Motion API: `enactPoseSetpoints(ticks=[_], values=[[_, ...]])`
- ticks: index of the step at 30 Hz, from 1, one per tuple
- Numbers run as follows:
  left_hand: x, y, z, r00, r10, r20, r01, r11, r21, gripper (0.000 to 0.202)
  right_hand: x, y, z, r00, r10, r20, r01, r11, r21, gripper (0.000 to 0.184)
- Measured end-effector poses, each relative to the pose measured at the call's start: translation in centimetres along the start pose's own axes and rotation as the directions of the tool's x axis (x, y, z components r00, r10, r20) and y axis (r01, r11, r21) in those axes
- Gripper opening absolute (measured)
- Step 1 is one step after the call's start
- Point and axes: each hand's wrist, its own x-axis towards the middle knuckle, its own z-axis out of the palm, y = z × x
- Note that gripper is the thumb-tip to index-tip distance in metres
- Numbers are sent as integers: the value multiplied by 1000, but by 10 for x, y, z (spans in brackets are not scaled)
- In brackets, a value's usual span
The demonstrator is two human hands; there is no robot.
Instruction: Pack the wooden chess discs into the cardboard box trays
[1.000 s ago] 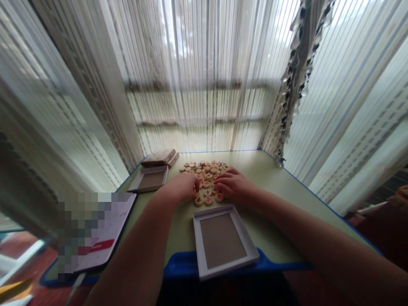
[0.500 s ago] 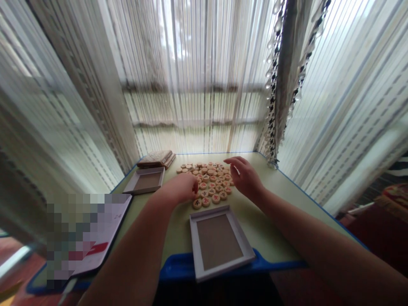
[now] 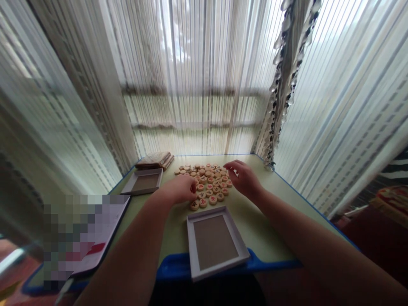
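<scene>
Far out to the left hand's left lies a shallow grey tray (image 3: 143, 182), with a folded board (image 3: 155, 160) beyond it. The left hand (image 3: 180, 190) is curled, its fingertips at the left edge of the wooden chess pieces (image 3: 208, 180); whether it pinches one cannot be told. The pieces lie flat between both hands. The right hand (image 3: 244, 178) hovers at their right edge, fingers loosely spread. Nearer than both hands sits a white-rimmed tray (image 3: 191, 242).

sheer striped curtains (image 3: 197, 76) | daylit window | blue-edged green table (image 3: 270, 199)
</scene>
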Motion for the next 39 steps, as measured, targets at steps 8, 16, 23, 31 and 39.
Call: enactPoseSetpoints(ticks=[8, 16, 23, 31, 39], values=[[1, -3, -3, 990, -104, 94, 123, 966, -227, 25, -3, 8, 11, 982, -40, 186, 40, 999, 6, 26], [-5, -6, -7, 971, -199, 136, 215, 970, -115, 26, -6, 2, 17, 938, -98, 334, 82, 995, 61, 30], [-1, -9, -5, 985, -160, -71, 160, 987, 7, 19, 3, -17, 30, 854, -210, 477, 258, 966, -35, 47], [6, -9, -1, 954, -173, -244, 187, 982, 35, 27, -1, -17, 22, 836, -217, 504, 284, 957, -58, 41], [17, -11, 11, 961, -80, -264, 100, 993, 62, 26, -1, -15, 21, 839, -224, 496, 271, 962, -23, 38]])
